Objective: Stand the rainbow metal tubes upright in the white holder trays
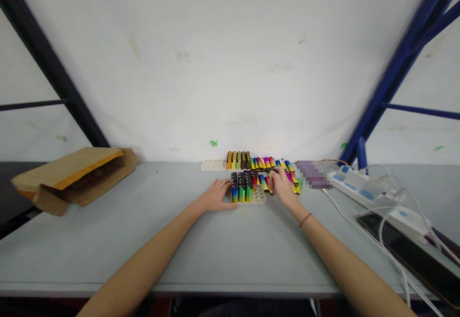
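Several rainbow-coloured lighters stand upright in a white tray at the middle of the grey table. My left hand rests flat beside the tray's left end, fingers stretched out and touching it. My right hand reaches into a loose pile of lighters lying to the tray's right, fingers curled over one of them. Behind stands a second white tray with more upright lighters at its right end.
A torn brown cardboard box lies at the table's left. At the right are a white power strip with cables, a dark phone and a blurred purple patch. A white wall rises behind, flanked by dark and blue frame struts.
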### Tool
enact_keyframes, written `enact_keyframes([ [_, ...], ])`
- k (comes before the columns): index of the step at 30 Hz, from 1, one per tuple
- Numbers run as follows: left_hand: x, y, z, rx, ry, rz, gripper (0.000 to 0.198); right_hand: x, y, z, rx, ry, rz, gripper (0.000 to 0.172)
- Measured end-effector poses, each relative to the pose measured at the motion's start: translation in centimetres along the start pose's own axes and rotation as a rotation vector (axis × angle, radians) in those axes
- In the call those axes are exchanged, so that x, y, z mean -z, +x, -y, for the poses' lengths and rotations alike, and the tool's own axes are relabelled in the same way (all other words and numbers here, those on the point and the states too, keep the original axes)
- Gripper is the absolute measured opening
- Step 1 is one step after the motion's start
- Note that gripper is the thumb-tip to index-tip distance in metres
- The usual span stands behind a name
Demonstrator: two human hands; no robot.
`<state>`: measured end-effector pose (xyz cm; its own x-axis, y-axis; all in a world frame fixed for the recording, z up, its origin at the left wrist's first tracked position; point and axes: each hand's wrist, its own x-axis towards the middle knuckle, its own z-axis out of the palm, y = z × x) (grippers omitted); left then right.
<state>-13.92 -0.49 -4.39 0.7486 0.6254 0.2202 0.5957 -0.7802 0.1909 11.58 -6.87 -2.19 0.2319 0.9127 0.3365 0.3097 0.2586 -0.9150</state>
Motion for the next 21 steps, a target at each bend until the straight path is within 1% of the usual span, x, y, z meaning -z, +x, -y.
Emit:
enact_keyframes([
  [2,0.07,-0.01,-0.05,-0.002,-0.003,0.001,0.078,0.09,-0.32,0.41,0.072,-0.070,0.014,0.025],
  [4,0.14,-0.03,-0.09,-0.008,-0.007,-0.001,0.077,0.17,-0.42,0.62,0.182,-0.145,0.040,0.027],
  [6,0.16,-0.05,-0.10,-0.012,-0.011,-0.007,0.077,0.17,-0.38,0.58,0.259,-0.174,0.081,0.030],
  [12,0.07,-0.05,-0.01,-0.013,-0.005,-0.002,0.076,-0.20,-0.57,0.18,0.276,-0.201,0.216,0.031],
  [16,0.09,-0.03,-0.07,-0.002,-0.003,0.003,0.078,-0.17,-0.84,0.57,0.340,-0.267,0.245,0.027],
  [21,0.11,-0.02,-0.15,0.000,-0.004,0.010,0.078,-0.01,-0.98,0.80,0.394,-0.321,0.267,0.026],
])
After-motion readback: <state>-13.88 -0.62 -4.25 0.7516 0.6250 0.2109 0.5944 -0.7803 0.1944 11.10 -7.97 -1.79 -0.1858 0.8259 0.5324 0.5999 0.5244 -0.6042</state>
